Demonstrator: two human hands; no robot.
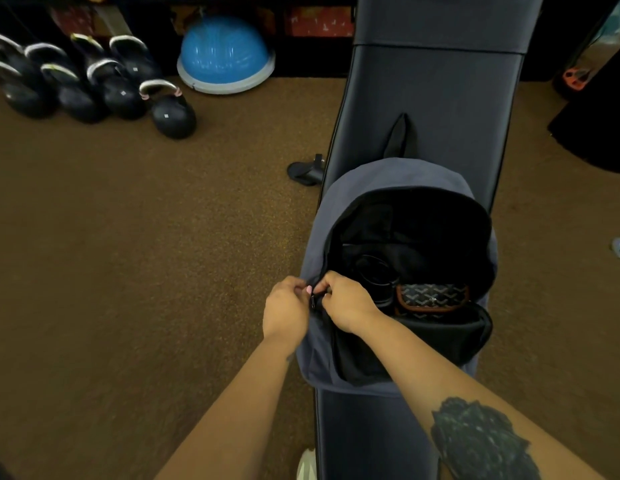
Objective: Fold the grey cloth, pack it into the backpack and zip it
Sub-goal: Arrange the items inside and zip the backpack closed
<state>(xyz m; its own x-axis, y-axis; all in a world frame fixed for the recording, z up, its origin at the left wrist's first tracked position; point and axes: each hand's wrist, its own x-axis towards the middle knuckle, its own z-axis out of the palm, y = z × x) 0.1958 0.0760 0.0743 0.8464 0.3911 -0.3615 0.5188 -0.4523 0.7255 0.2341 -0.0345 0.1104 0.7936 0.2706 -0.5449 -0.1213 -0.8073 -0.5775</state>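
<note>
Both hands meet at the left edge of the backpack (339, 188), which lies open on the black bench (440, 98). The left hand (286, 311) pinches the fabric just outside the zip track, fingers curled onto it. The right hand (346, 301), touching the left, has its fingertips closed on something at the track; it is probably the zip pull (313, 301), though the dark slider is small and partly hidden between the fingers.

The main compartment gapes wide. Inside sit a patterned pouch (433, 297) with a brown rim and, just beside it, a dark round object (372, 275) that cannot be made out. No grey cloth shows anywhere as a separate item; whether it lies folded in the dark interior cannot be told. The bag itself is grey-blue.

Judging by the hands, the step in hand is work at the zip, either the start of closing or the end of opening; the open mouth and the unseen cloth leave that unsettled.

If closing is meant, the next move calls for the left hand to keep the fabric taut while the right draws the slider up and around the curved top, with the lining kept out of the teeth. If the cloth is not yet in, it must go in first.
</note>
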